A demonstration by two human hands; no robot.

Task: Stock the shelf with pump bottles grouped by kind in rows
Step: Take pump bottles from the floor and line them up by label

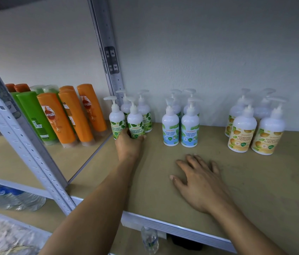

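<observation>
Three groups of white pump bottles stand on the tan shelf board. At the left are several with green leaf labels, and my left hand grips the base of the front green-label bottle, which stands upright on the board. In the middle stand several blue-label bottles. At the right are several orange-label bottles. My right hand rests flat on the board in front of the blue group, fingers spread, holding nothing.
A grey metal upright separates this bay from the left bay, where orange and green shampoo bottles lean. A nearer upright crosses the left foreground. Water bottles lie on the lower shelf. A white wall backs the shelf.
</observation>
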